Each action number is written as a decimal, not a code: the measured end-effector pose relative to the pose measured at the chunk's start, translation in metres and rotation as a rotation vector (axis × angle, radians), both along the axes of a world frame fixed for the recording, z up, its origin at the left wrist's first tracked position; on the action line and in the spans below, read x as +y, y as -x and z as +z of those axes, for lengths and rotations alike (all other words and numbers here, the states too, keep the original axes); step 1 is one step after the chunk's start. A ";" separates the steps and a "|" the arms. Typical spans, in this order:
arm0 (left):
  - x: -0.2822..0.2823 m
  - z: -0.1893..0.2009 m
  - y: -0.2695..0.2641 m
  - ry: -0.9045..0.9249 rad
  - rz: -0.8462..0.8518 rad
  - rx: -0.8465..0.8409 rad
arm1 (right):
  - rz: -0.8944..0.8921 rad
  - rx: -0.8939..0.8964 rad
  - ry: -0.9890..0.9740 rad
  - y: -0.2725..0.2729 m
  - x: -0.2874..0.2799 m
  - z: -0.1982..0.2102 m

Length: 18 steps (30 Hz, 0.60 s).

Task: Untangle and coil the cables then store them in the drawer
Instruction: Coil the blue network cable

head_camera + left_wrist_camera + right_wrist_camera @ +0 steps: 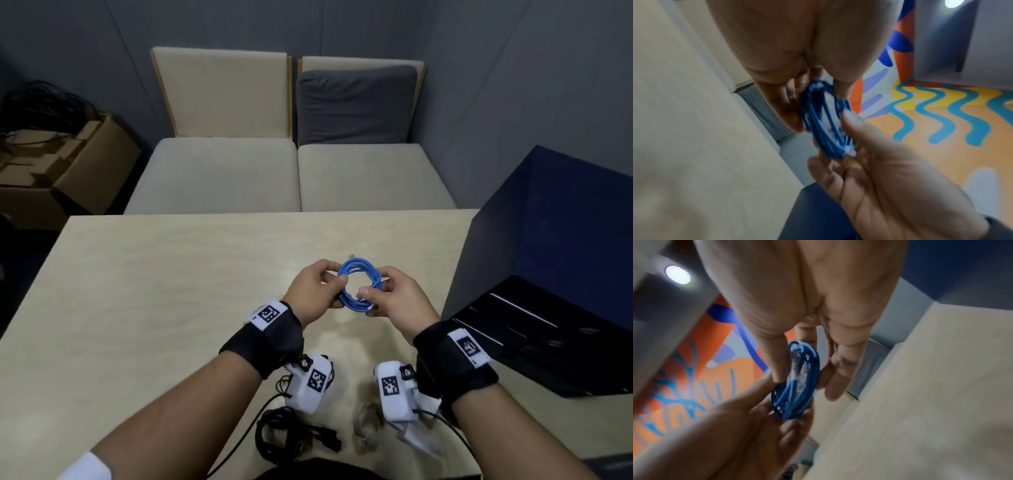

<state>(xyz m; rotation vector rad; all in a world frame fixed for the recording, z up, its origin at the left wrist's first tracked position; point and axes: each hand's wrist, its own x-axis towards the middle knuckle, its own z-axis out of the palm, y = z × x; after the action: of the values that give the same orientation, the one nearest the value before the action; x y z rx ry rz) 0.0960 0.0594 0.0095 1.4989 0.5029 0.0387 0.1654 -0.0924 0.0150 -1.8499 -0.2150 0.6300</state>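
Blue cable (354, 264), wound in a small coil, held above the desk (171, 291) between left hand (313, 291) and right hand (399, 301), each grip pinching one side; desk surface extends ahead and left, while a dark blue cabinet (548, 240) crowds the right edge. Right wrist view resolves a clear plug (797, 378) against the coil; wrist straps (267, 346) carry square code tags (269, 314)

No legible writing shows, only black-and-white square code tags (268, 314) on both wristbands (251, 347).
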 end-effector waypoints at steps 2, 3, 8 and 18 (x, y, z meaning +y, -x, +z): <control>0.005 -0.016 -0.001 -0.085 -0.053 0.094 | -0.001 0.035 0.059 -0.003 -0.001 -0.020; 0.007 -0.025 -0.002 -0.139 -0.082 0.147 | 0.014 0.043 0.088 -0.003 0.000 -0.028; 0.010 -0.072 -0.009 -0.354 -0.238 0.431 | 0.098 0.095 0.302 -0.005 0.003 -0.078; -0.003 -0.118 -0.026 -0.552 -0.395 0.640 | 0.198 0.076 0.661 -0.001 0.004 -0.127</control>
<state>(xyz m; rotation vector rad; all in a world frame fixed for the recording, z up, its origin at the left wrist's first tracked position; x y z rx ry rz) 0.1220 0.0569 -0.1089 2.1355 0.7297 -0.6790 0.1663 -0.0881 -0.1125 -2.4489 -0.1486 0.9909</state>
